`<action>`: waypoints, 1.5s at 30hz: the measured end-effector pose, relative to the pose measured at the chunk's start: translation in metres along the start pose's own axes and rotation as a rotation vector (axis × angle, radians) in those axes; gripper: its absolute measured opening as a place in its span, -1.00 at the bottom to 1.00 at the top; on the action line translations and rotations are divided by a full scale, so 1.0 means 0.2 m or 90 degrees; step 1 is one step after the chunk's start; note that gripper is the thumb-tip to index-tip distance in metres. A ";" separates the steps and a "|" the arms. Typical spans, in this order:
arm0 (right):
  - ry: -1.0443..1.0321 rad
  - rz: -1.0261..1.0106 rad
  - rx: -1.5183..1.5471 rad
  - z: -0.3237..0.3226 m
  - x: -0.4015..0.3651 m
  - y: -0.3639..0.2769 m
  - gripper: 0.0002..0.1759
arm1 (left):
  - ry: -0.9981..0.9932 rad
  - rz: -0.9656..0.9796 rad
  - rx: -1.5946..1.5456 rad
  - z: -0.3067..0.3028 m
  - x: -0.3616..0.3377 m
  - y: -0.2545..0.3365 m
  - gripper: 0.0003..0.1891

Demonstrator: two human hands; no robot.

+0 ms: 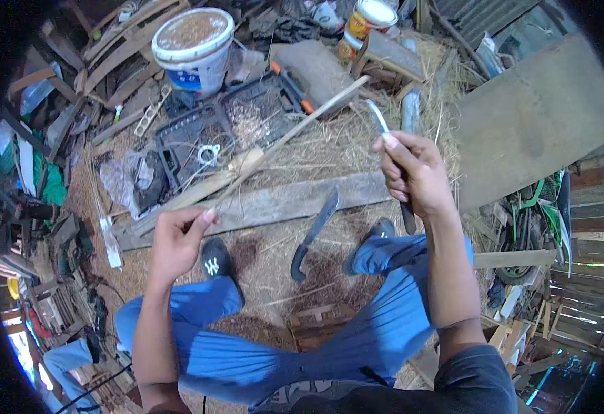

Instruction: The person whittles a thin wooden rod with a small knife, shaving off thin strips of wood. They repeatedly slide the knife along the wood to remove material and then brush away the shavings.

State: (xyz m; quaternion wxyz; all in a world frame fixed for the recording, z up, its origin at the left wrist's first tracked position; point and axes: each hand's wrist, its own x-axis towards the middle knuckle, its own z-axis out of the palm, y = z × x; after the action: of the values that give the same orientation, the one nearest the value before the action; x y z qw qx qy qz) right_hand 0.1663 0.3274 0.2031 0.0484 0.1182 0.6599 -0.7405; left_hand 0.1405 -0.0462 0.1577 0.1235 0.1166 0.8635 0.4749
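My left hand point(180, 238) pinches the near end of a long thin strip of wood or bamboo point(295, 131), which slants up and away to the right. My right hand point(416, 169) is closed around the dark handle of a small knife point(378, 116), its narrow curved blade pointing up. The blade and the strip are apart. Between my feet lies a machete point(316, 234), dark handle toward me, its blade tip against a long wooden plank point(267, 200).
An open black tool case point(195, 138) holding wood chips sits beyond the plank, with a white bucket point(195, 52) behind it. A large board point(536, 117) lies at right near a green motorbike point(529, 207). Straw and shavings cover the floor.
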 end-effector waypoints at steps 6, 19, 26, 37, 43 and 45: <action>-0.023 -0.012 0.075 0.11 0.00 0.01 -0.71 | -0.023 0.021 -0.019 0.02 0.02 0.05 -0.71; 0.008 -0.072 0.130 0.16 0.04 0.03 -0.62 | -0.069 0.051 0.014 0.09 0.07 0.12 -0.69; -0.056 0.002 0.101 0.25 0.02 0.09 -0.65 | -0.059 0.050 -0.054 0.20 0.11 0.15 -0.72; -0.201 0.128 0.008 0.32 -0.07 0.12 -0.66 | -0.034 0.102 -0.162 0.26 0.11 0.16 -0.72; -0.188 0.152 0.033 0.23 -0.07 0.06 -0.66 | -0.059 0.107 -0.150 0.24 0.08 0.17 -0.66; -0.155 0.137 0.020 0.21 -0.06 0.05 -0.68 | -0.068 0.061 -0.120 0.21 0.08 0.19 -0.68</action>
State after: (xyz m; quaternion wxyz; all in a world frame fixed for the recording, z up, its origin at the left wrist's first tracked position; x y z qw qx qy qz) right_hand 0.1752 0.2832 0.2007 0.2055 0.0982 0.6208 -0.7502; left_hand 0.1428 0.0117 0.1658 0.1565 0.1708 0.8008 0.5523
